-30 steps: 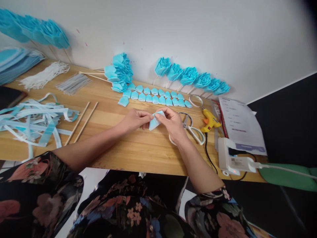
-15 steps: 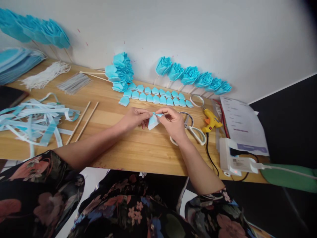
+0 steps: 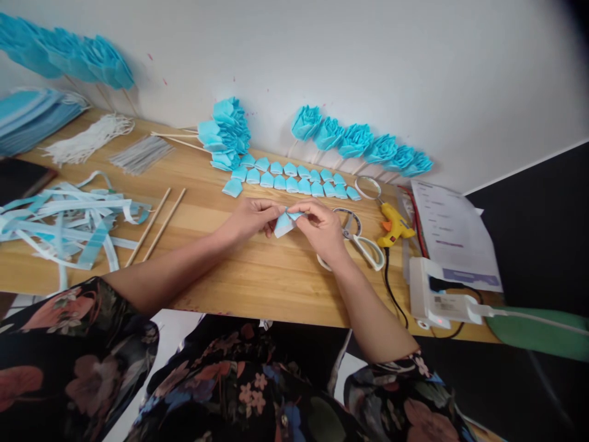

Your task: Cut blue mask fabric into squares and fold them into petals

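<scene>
Between both hands is a small blue and white piece of mask fabric (image 3: 284, 226), partly folded, its pale lower corner pointing down. My left hand (image 3: 256, 216) pinches its left edge between thumb and fingers. On the other side, my right hand (image 3: 319, 224) grips the upper right edge; part of the piece is hidden by its fingers. Just beyond the hands lie rows of folded blue petals (image 3: 279, 182). Beside my right wrist rest white-handled scissors (image 3: 369, 253) and a roll of tape (image 3: 348, 222), partly covered.
Blue fabric roses (image 3: 355, 141) lean along the wall. A yellow glue gun (image 3: 394, 225) and white power adapter (image 3: 427, 294) stand right, near printed paper (image 3: 453, 236). Leftward lie two wooden sticks (image 3: 163, 224), cut strips (image 3: 69, 221), grey wires (image 3: 142, 153), white ear loops (image 3: 89, 138) and stacked masks (image 3: 39, 120).
The fold at the top of the fabric piece has shifted slightly between my fingers. Both hands keep their hold, and the whole view has moved a little.
</scene>
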Demonstrator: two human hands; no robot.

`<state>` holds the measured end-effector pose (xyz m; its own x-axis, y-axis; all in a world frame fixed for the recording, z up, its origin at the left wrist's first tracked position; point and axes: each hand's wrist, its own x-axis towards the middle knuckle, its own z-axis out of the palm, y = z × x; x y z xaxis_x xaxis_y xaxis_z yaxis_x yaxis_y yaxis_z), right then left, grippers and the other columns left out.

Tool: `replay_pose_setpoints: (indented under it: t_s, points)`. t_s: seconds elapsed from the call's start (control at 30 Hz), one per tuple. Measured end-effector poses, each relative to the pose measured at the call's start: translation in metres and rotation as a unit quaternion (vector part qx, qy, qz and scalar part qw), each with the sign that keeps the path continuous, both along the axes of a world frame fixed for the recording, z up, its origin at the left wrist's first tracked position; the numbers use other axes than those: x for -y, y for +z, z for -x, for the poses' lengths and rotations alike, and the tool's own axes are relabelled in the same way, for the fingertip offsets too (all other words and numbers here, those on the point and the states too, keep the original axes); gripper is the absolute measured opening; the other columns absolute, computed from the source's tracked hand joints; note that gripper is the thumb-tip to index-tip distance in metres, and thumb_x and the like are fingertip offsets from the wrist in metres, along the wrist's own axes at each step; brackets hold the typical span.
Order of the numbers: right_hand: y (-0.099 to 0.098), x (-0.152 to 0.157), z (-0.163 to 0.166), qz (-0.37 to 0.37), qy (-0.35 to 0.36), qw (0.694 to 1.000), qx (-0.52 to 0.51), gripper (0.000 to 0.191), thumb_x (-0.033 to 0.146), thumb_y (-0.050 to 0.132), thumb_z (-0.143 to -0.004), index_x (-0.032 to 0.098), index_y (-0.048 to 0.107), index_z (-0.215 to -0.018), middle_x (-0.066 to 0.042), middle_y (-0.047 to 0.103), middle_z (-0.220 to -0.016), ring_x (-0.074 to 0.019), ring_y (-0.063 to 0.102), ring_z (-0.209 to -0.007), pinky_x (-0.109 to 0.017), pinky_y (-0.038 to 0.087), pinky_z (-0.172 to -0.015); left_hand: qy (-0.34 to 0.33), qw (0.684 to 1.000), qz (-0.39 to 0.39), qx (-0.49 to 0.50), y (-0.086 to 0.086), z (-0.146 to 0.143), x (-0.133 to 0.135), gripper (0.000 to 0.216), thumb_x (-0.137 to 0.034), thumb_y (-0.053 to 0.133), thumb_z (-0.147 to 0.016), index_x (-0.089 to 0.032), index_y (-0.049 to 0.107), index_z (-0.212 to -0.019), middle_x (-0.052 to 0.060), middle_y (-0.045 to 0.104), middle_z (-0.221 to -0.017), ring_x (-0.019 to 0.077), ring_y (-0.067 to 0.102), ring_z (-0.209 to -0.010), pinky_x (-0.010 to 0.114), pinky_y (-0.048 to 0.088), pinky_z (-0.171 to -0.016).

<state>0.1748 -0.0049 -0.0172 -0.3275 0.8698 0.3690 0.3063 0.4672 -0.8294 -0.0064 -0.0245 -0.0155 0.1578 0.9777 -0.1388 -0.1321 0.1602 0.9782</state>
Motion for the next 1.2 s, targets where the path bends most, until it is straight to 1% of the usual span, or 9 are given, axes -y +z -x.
replay_pose_setpoints:
  t_s: [0.17, 0.23, 0.33, 0.4, 0.5, 0.6, 0.77, 1.0, 1.2]
  points:
    - [0.004, 0.001, -0.001, 0.019, 0.021, 0.999, 0.027, 0.025, 0.013, 0.056, -0.079, 0.025, 0.074, -0.092, -0.002, 0.074, -0.102, -0.0181, 0.066, -0.094, -0.032, 0.052, -0.078, 0.014, 1.0, -0.002, -0.015, -0.001, 0.0, -0.002, 0.017, -0.028, 0.068, -0.083, -0.012, 0.07, -0.077, -0.002, 0.059, -0.053, 0.0075, 0.052, -0.045, 0.019, 0.046, -0.046]
    - [0.007, 0.003, -0.002, 0.059, 0.038, 0.997, 0.018, 0.025, 0.019, 0.056, -0.083, 0.025, 0.073, -0.1, -0.002, 0.074, -0.107, -0.0188, 0.067, -0.097, -0.034, 0.052, -0.082, 0.025, 0.999, -0.011, -0.027, -0.001, 0.0, -0.002, 0.016, -0.026, 0.065, -0.084, -0.012, 0.07, -0.077, -0.003, 0.058, -0.052, 0.0072, 0.051, -0.045, 0.019, 0.045, -0.047]
    - [0.011, 0.004, -0.004, 0.126, 0.043, 0.991, -0.019, 0.028, 0.037, 0.056, -0.091, 0.026, 0.069, -0.113, -0.003, 0.073, -0.111, -0.0208, 0.066, -0.104, -0.035, 0.053, -0.086, 0.037, 0.998, -0.028, -0.039, -0.001, 0.001, -0.002, 0.017, -0.025, 0.063, -0.085, -0.012, 0.069, -0.076, -0.003, 0.058, -0.052, 0.007, 0.051, -0.045, 0.019, 0.044, -0.047]
    - [0.01, 0.004, -0.005, 0.153, 0.03, 0.987, -0.035, 0.035, 0.05, 0.054, -0.092, 0.026, 0.07, -0.114, -0.004, 0.073, -0.108, -0.0219, 0.066, -0.102, -0.034, 0.054, -0.079, 0.036, 0.998, -0.04, -0.039, -0.002, 0.001, -0.002, 0.018, -0.026, 0.063, -0.084, -0.012, 0.069, -0.075, -0.003, 0.058, -0.053, 0.0071, 0.051, -0.046, 0.019, 0.044, -0.047]
    - [0.007, 0.002, -0.004, 0.178, 0.009, 0.983, -0.033, 0.04, 0.058, 0.056, -0.09, 0.023, 0.074, -0.094, -0.004, 0.071, -0.087, -0.0189, 0.063, -0.08, -0.029, 0.049, -0.063, 0.027, 0.997, -0.052, -0.046, -0.003, 0.001, -0.003, 0.019, -0.027, 0.064, -0.084, -0.012, 0.069, -0.074, -0.002, 0.058, -0.054, 0.0067, 0.051, -0.046, 0.019, 0.044, -0.048]
    - [0.006, 0.003, -0.002, 0.187, 0.011, 0.982, -0.01, 0.034, 0.053, 0.063, -0.086, 0.02, 0.071, -0.08, 0.0, 0.062, -0.07, -0.0136, 0.054, -0.065, -0.026, 0.043, -0.059, 0.023, 0.997, -0.053, -0.053, -0.002, 0.002, -0.003, 0.019, -0.028, 0.064, -0.083, -0.013, 0.066, -0.071, -0.003, 0.057, -0.052, 0.0067, 0.051, -0.046, 0.019, 0.043, -0.048]
    - [0.008, 0.003, -0.001, 0.192, 0.01, 0.981, 0.017, 0.026, 0.043, 0.065, -0.082, 0.018, 0.066, -0.075, 0.002, 0.056, -0.064, -0.0102, 0.046, -0.059, -0.025, 0.035, -0.057, 0.019, 0.997, -0.055, -0.046, -0.001, 0.002, -0.002, 0.021, -0.031, 0.065, -0.082, -0.013, 0.067, -0.073, -0.004, 0.057, -0.052, 0.0066, 0.051, -0.045, 0.018, 0.043, -0.047]
    - [0.007, 0.001, -0.002, 0.184, -0.006, 0.983, 0.012, 0.027, 0.044, 0.063, -0.081, 0.019, 0.064, -0.072, 0.003, 0.054, -0.061, -0.0106, 0.046, -0.057, -0.025, 0.034, -0.056, 0.005, 0.997, -0.047, -0.063, -0.002, 0.003, -0.003, 0.026, -0.038, 0.068, -0.083, -0.013, 0.072, -0.077, -0.002, 0.062, -0.057, 0.0065, 0.053, -0.045, 0.018, 0.043, -0.047]
    - [0.006, -0.001, -0.005, 0.182, -0.021, 0.983, -0.005, 0.027, 0.045, 0.062, -0.082, 0.019, 0.063, -0.073, 0.003, 0.054, -0.061, -0.0113, 0.047, -0.058, -0.026, 0.035, -0.056, 0.001, 0.997, -0.045, -0.059, -0.003, 0.003, -0.002, 0.03, -0.04, 0.068, -0.085, -0.012, 0.07, -0.072, 0.002, 0.066, -0.056, 0.0087, 0.057, -0.046, 0.019, 0.046, -0.048]
